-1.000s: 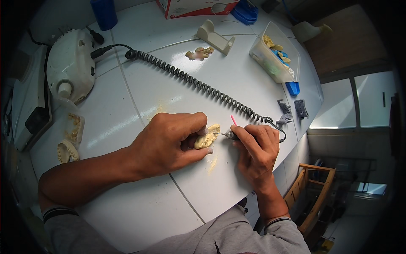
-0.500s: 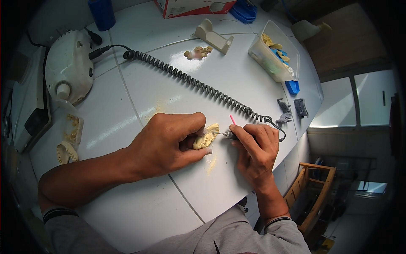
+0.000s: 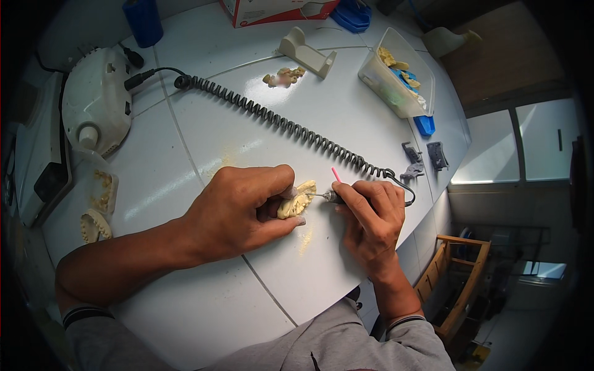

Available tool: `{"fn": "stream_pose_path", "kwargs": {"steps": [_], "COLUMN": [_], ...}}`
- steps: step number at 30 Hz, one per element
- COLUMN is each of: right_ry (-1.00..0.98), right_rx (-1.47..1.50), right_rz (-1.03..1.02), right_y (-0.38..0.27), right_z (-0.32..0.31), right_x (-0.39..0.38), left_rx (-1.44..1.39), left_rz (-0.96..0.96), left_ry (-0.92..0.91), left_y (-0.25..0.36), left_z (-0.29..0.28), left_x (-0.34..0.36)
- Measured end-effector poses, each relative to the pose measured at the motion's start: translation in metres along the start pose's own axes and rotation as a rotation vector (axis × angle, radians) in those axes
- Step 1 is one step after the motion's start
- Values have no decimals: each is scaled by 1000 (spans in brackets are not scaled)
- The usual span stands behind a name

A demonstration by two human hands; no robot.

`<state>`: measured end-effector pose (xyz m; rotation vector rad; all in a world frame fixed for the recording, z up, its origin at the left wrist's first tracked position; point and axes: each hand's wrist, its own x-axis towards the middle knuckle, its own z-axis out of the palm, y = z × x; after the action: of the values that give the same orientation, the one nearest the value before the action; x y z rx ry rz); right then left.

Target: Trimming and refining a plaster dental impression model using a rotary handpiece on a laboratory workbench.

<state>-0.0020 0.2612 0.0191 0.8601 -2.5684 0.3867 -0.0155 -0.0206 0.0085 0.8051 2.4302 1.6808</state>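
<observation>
Between the thumb and fingers of my left hand (image 3: 247, 207) is a pale yellow plaster dental model (image 3: 298, 199), tilted over the table. My right hand (image 3: 374, 216) grips a rotary handpiece (image 3: 333, 196) like a pen. Its thin metal bur reaches the model's right side; whether it actually touches is too small to tell. From the handpiece, a black coiled cord (image 3: 278, 121) runs across the table to a white control unit (image 3: 96, 102) at the far left. Yellow dust (image 3: 305, 241) lies on the tiles below the model.
A clear plastic box (image 3: 396, 77) with plaster pieces stands at the back right, near grey moulded parts (image 3: 437, 156). A beige handpiece cradle (image 3: 307, 54) and plaster fragments (image 3: 284, 77) lie at the back. Another dental model (image 3: 95, 226) sits left. A pink stick (image 3: 336, 175) shows beside my right hand.
The whole view has shifted slightly to the left. Both hands keep their holds, with the bur still at the model's right side.
</observation>
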Motion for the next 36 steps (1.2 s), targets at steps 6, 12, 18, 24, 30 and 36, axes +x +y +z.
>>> {"fn": "stream_pose_path", "kwargs": {"steps": [6,12,18,24,30,36], "right_ry": [-25,-13,-8,24,40,55], "right_rx": [-16,-4,-8,33,53,89], "right_rz": [30,24,21,64,63,48], "right_y": [1,3,4,3,4,7], "right_z": [0,1,2,3,4,5], "right_x": [-4,-5,-4,-5,-5,-7], "left_rx": [21,13,24,112,165,154], "left_rz": [-2,1,-7,49,9,-161], "left_ry": [-13,-10,-28,-3,-46,-220], "left_y": [1,-2,-1,-2,0,12], "left_z": [-1,0,-1,2,4,-6], "left_x": [0,0,0,-3,-5,9]}}
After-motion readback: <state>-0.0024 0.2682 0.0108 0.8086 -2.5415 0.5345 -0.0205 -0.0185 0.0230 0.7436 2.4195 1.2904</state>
